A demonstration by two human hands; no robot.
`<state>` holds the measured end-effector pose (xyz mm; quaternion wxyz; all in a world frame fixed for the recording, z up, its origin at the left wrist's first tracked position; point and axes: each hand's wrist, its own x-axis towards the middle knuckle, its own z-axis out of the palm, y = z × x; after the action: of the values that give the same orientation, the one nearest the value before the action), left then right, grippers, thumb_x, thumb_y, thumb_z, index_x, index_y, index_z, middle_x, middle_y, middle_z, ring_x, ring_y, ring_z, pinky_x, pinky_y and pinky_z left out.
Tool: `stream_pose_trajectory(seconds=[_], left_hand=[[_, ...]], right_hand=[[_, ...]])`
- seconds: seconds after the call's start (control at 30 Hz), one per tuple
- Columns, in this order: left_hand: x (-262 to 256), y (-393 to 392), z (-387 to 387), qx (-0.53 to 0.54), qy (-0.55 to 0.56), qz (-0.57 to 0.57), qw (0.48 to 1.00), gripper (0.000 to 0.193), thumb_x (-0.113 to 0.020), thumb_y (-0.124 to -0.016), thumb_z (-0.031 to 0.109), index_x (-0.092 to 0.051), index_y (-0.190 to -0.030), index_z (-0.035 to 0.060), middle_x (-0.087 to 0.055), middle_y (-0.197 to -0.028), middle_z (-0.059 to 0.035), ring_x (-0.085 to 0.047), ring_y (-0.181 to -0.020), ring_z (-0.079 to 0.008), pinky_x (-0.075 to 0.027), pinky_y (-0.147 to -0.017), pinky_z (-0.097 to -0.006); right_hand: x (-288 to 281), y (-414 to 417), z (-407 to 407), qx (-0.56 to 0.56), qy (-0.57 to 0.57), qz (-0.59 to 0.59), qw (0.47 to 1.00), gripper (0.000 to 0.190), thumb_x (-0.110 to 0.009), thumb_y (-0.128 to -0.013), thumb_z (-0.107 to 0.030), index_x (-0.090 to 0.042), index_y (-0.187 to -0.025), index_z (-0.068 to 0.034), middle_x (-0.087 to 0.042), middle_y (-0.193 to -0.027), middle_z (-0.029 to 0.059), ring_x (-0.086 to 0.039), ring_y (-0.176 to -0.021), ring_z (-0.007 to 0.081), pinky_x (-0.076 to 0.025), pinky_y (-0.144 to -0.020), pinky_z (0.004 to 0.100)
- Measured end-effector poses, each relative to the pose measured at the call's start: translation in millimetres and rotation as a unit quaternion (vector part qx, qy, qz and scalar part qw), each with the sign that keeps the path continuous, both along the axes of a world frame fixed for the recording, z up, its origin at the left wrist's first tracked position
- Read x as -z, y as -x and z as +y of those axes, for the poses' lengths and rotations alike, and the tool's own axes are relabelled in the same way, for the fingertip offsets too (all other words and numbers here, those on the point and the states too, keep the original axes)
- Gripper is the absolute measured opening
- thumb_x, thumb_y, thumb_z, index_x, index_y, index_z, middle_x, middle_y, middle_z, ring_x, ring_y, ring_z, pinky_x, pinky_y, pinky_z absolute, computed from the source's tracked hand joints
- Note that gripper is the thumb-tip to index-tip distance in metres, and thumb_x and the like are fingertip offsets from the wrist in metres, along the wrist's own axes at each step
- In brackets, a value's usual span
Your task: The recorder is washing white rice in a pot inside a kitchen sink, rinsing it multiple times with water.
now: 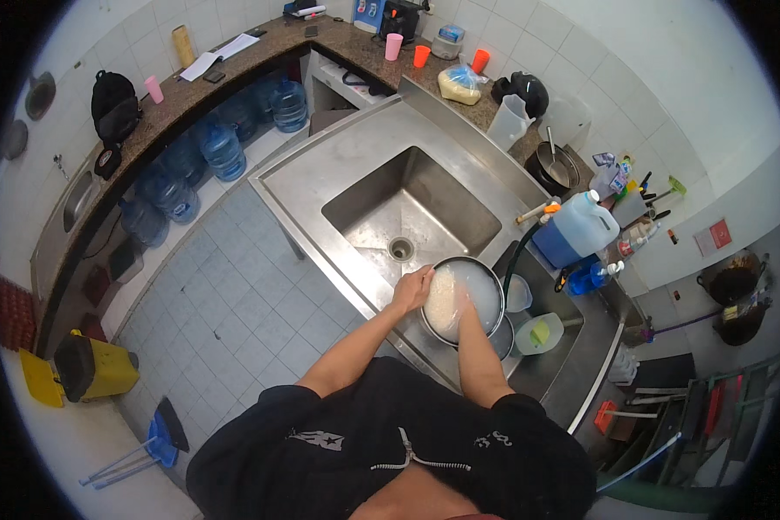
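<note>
A round metal pot rests on the steel divider beside the sink basin. White rice grains lie heaped on its left side, with cloudy water over the right. My left hand grips the pot's left rim. My right hand dips into the cloudy water against the rice; its fingers are blurred and partly hidden there. Partly under the pot's lower right edge is another round metal vessel. To the right stands a plastic container with a green thing inside.
A dark green hose runs down from the tap close to the pot. Behind it stand a large jug of blue liquid and a blue pump bottle. A clear plastic tub sits right of the pot. A drain opens in the basin floor.
</note>
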<state>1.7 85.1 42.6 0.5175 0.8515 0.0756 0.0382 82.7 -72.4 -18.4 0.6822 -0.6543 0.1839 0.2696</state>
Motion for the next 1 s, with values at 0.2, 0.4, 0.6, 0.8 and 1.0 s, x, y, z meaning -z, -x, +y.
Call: stream_pose_trajectory(seconds=[0.2,0.4,0.6,0.8,1.0], left_hand=[[5.9,0.2,-0.6,0.000,-0.009,-0.012,1.000,0.039,-0.041,-0.096,0.036,-0.059,-0.119,0.0107,-0.065,-0.092,-0.0256,-0.061,-0.090,-0.0437,-0.047,-0.081,-0.0497],[12.5,3.2,5.6,-0.013,-0.003,0.011,1.000,0.039,-0.042,-0.095,0.037,-0.060,-0.117,0.0101,-0.065,-0.091,-0.0255,-0.061,-0.090,-0.0434,-0.048,-0.080,-0.0496],[-2.6,-3.8,-2.8,0.013,-0.005,-0.018,1.000,0.038,-0.043,-0.095,0.036,-0.061,-0.116,0.0101,-0.065,-0.091,-0.0252,-0.061,-0.089,-0.0437,-0.048,-0.079,-0.0493],[-1.8,0.6,1.4,0.006,-0.009,-0.012,1.000,0.039,-0.043,-0.095,0.035,-0.060,-0.117,0.0088,-0.064,-0.094,-0.0258,-0.061,-0.092,-0.0434,-0.048,-0.081,-0.0480],[-0.1,-1.2,0.8,0.006,-0.019,0.001,1.000,0.040,-0.044,-0.095,0.036,-0.060,-0.119,0.0085,-0.065,-0.095,-0.0254,-0.061,-0.094,-0.0428,-0.048,-0.082,-0.0474]], right_hand=[[-14.7,16.7,-4.4,0.037,-0.089,0.026,0.995,0.045,-0.054,-0.090,-0.035,-0.058,-0.121,-0.002,-0.057,-0.126,0.0136,-0.052,-0.117,0.0266,-0.039,-0.098,0.0352],[-20.8,26.7,-8.2,0.067,-0.172,0.067,0.981,0.045,-0.055,-0.089,-0.035,-0.059,-0.120,-0.003,-0.058,-0.125,0.0122,-0.053,-0.116,0.0252,-0.039,-0.097,0.0341],[88.2,-26.2,-81.4,-0.122,-0.222,-0.013,0.967,0.049,-0.064,-0.083,-0.040,-0.064,-0.115,-0.004,-0.061,-0.117,0.0105,-0.053,-0.111,0.0215,-0.039,-0.098,0.0328],[-21.0,-17.1,-26.7,-0.156,0.315,-0.071,0.933,0.060,-0.057,-0.085,-0.048,-0.062,-0.116,0.003,-0.054,-0.129,0.0221,-0.049,-0.125,0.0299,-0.037,-0.103,0.0378],[-62.0,1.8,-11.7,-0.278,0.477,-0.141,0.822,0.064,-0.052,-0.087,-0.048,-0.052,-0.125,0.004,-0.049,-0.129,0.0299,-0.046,-0.125,0.0393,-0.034,-0.105,0.0454]])
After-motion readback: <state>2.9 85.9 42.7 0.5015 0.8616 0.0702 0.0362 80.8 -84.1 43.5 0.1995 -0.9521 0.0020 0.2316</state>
